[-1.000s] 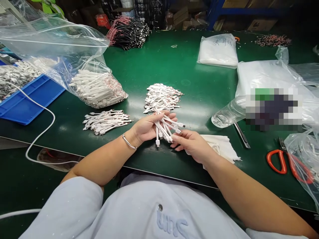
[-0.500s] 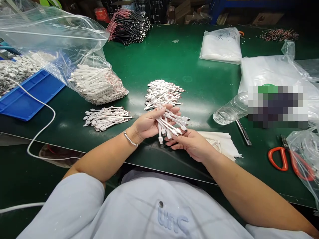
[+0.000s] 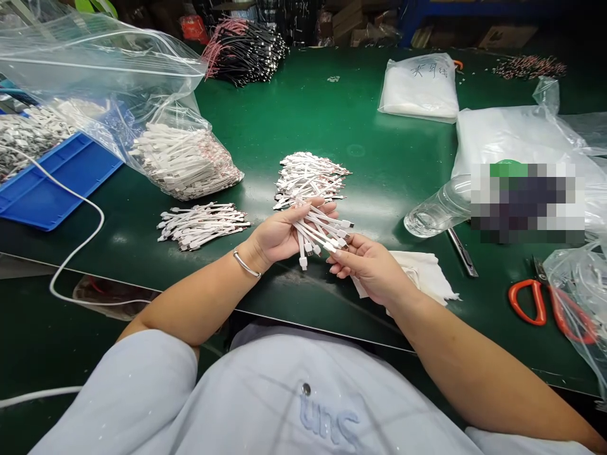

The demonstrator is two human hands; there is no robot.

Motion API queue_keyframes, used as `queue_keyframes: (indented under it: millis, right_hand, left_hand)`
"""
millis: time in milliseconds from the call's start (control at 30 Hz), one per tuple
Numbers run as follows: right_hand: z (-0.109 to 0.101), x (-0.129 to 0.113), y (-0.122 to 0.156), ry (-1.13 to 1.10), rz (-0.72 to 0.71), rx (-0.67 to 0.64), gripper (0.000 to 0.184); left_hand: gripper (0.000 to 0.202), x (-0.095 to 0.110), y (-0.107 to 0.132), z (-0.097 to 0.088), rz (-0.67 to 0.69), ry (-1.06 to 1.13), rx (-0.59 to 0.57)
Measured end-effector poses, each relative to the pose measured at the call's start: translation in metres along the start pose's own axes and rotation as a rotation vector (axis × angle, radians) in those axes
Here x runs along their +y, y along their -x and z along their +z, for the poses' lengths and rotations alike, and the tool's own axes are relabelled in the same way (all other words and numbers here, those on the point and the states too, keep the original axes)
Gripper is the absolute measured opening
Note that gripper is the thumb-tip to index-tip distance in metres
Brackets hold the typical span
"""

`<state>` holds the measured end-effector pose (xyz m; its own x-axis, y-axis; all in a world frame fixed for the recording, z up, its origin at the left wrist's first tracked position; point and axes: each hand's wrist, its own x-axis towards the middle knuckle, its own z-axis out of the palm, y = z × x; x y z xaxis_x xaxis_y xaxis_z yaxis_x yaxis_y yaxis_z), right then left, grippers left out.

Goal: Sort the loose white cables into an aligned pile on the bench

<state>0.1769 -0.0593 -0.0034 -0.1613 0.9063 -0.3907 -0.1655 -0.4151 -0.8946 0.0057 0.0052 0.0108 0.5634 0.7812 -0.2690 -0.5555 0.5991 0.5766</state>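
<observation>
A fanned bunch of short white cables (image 3: 317, 229) with small plugs lies in my left hand (image 3: 281, 234), thumb on top and fingers curled beneath. My right hand (image 3: 367, 265) pinches the plug end of one of these cables between thumb and forefinger, at the right side of the bunch. Just beyond my hands is a pile of similar white cables (image 3: 310, 177), with reddish wire ends toward the right. Another pile of white cables (image 3: 202, 225) sits left of my left wrist. The undersides of the held cables are hidden by my fingers.
A clear bag of white cables (image 3: 190, 161) and a blue tray (image 3: 61, 183) stand at left. To the right are a white cloth (image 3: 429, 275), a bottle (image 3: 439, 205), a cutter knife (image 3: 462, 253) and red-handled scissors (image 3: 528, 303). Black cables (image 3: 249, 50) lie at the back.
My right hand has shifted slightly right, and its fingers have drawn from under the bunch to a pinch at one plug. The left hand stays almost where it was.
</observation>
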Motion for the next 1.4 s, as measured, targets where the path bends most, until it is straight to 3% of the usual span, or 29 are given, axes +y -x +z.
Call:
queue_keyframes:
  millis: [167, 267, 367, 567, 800, 867, 967, 1033, 1167, 1400]
  right_hand:
    - [-0.003, -0.003, -0.002, -0.132, -0.045, 0.103, 0.041]
    - [-0.001, -0.006, -0.001, -0.246, 0.123, 0.094, 0.026]
    - [0.003, -0.006, 0.002, -0.277, 0.271, -0.02, 0.054]
    - [0.013, 0.006, 0.006, -0.069, 0.118, -0.077, 0.043]
    - [0.01, 0.005, 0.001, -0.105, -0.059, 0.114, 0.046]
    - [0.011, 0.005, 0.001, -0.132, -0.03, 0.117, 0.048]
    - [0.017, 0.007, 0.004, -0.137, 0.121, -0.021, 0.048]
    - [0.021, 0.01, 0.006, -0.122, 0.143, -0.089, 0.045]
    - [0.023, 0.011, 0.006, -0.071, 0.098, -0.077, 0.039]
    - [0.018, 0.009, 0.007, -0.065, 0.168, -0.087, 0.032]
  left_hand:
    - [0.025, 0.002, 0.0, 0.0, -0.024, 0.001, 0.016]
    - [0.024, 0.003, 0.001, 0.001, -0.007, 0.009, 0.015]
    - [0.024, 0.002, 0.002, 0.002, 0.003, 0.019, 0.009]
    - [0.024, -0.001, 0.002, 0.004, -0.016, 0.024, -0.051]
    - [0.025, -0.003, 0.0, 0.001, -0.043, 0.007, -0.02]
    - [0.026, -0.004, -0.001, 0.001, -0.046, 0.001, 0.008]
    - [0.026, -0.006, -0.001, 0.005, -0.035, 0.009, 0.037]
    - [0.026, -0.008, 0.0, 0.007, -0.037, 0.024, 0.035]
    - [0.026, -0.01, -0.001, 0.009, -0.04, 0.045, 0.026]
    - [0.023, -0.006, -0.002, 0.008, -0.02, 0.075, 0.057]
